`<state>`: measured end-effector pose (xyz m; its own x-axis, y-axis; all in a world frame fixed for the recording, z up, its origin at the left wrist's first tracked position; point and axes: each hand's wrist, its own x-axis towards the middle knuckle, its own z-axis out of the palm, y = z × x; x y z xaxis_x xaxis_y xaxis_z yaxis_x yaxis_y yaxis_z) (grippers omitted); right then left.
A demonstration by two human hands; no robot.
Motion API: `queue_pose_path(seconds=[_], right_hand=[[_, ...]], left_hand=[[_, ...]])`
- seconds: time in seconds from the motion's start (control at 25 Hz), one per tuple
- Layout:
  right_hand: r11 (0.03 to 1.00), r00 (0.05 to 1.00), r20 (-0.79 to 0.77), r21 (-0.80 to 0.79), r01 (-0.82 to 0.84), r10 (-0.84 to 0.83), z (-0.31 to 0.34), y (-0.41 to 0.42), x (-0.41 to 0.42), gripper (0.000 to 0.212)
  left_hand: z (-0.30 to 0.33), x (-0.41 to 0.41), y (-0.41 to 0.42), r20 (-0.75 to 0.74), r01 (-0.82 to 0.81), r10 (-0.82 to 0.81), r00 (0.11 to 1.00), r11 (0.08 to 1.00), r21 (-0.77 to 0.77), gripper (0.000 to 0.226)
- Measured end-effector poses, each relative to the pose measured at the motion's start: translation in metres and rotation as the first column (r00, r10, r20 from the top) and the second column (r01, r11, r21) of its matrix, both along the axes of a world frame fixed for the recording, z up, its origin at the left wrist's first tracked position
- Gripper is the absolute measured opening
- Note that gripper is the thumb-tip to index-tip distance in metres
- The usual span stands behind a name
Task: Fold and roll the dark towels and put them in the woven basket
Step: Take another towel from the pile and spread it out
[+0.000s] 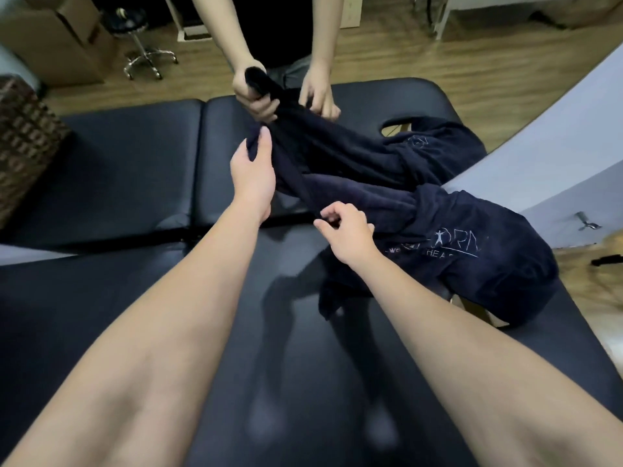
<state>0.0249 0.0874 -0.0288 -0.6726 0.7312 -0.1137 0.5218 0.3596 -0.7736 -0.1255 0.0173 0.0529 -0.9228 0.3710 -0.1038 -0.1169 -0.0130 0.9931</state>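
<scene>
Head view: we look down on a black padded tabletop (128, 153), another one just like it butted against its near side. A heap of dark towels (472, 237) lies at the right, spilling from the far pad onto the near one, with pale lettering showing on one fold. One towel (323, 153) is lifted out of the heap and stretched between us and a second person (269, 25) standing across from us. The woven basket (23, 143) sits at the far left edge, well apart from the towels. Behind it on the wooden floor stand a cardboard box (64, 32) and a wheeled stool (141, 38).

Our left hand (253, 173) has its grip closed on a bunched edge of the lifted towel, thumb over the cloth. Our right hand (347, 230) pinches a lower fold between thumb and fingers. The other person's hand (253, 92) clutches the far end; their second hand (318, 96) rests on the cloth beside it.
</scene>
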Motion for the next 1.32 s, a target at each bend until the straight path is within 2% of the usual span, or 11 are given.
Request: queue_pose_path(seconds=[0.08, 0.2, 0.28, 0.36, 0.44, 0.6, 0.76, 0.92, 1.04, 1.2, 1.32], right_hand=[[0.997, 0.995, 0.102, 0.073, -0.002, -0.005, -0.001, -0.026, -0.011, 0.013], [0.998, 1.0, 0.014, 0.064, 0.011, -0.012, 0.012, -0.078, -0.041, 0.029], [0.993, 0.997, -0.061, 0.112, -0.033, 0.04, 0.023, -0.121, -0.066, 0.035], [0.98, 0.989, -0.072, 0.164, -0.114, 0.128, 0.029, -0.161, -0.087, 0.038], [0.963, 0.964, -0.02, 0.057, -0.265, 0.267, 0.028, -0.201, -0.104, 0.037], [0.855, 0.851, 0.109, -0.149, -0.497, 0.513, 0.004, -0.261, -0.109, 0.041], [0.891, 0.916, -0.002, -0.227, -0.392, 0.402, -0.007, -0.268, -0.097, 0.04], [0.931, 0.961, -0.006, -0.247, -0.269, 0.277, -0.008, -0.241, -0.071, 0.026], [0.957, 0.955, 0.186, -0.223, -0.186, 0.229, -0.026, -0.232, -0.041, 0.026], [0.948, 0.773, 0.554, -0.248, -0.201, 0.309, -0.068, -0.252, -0.004, 0.046], [0.941, 0.658, 0.678, -0.303, -0.154, 0.326, -0.091, -0.273, 0.017, 0.055]], left_hand=[[0.01, -0.021, -0.042, -0.02, -0.106, 0.106, 0.994, 0.994, 0.034, 0.032], [0.026, -0.056, -0.118, -0.014, -0.323, 0.325, 0.946, 0.942, 0.088, 0.027], [0.038, -0.084, -0.18, 0.008, -0.596, 0.598, 0.801, 0.797, 0.096, 0.041], [0.051, -0.112, -0.241, 0.049, -0.83, 0.834, 0.55, 0.54, 0.137, 0.04], [0.061, -0.131, -0.291, 0.083, -0.894, 0.893, 0.442, 0.431, 0.121, 0.038], [0.046, -0.128, -0.306, 0.152, -0.692, 0.682, 0.716, 0.722, 0.024, 0.054], [0.017, -0.107, -0.291, 0.295, -0.223, 0.239, 0.925, 0.971, -0.088, 0.063], [0.008, -0.08, -0.27, 0.267, 0.083, -0.037, 0.963, 0.983, -0.164, 0.073], [-0.003, -0.068, -0.264, 0.244, 0.142, -0.096, 0.965, 0.974, -0.177, 0.074], [-0.041, -0.052, -0.282, 0.287, 0.182, -0.126, 0.95, 0.967, -0.178, 0.072], [-0.073, -0.042, -0.303, 0.354, 0.187, -0.106, 0.929, 0.961, -0.202, 0.102]])
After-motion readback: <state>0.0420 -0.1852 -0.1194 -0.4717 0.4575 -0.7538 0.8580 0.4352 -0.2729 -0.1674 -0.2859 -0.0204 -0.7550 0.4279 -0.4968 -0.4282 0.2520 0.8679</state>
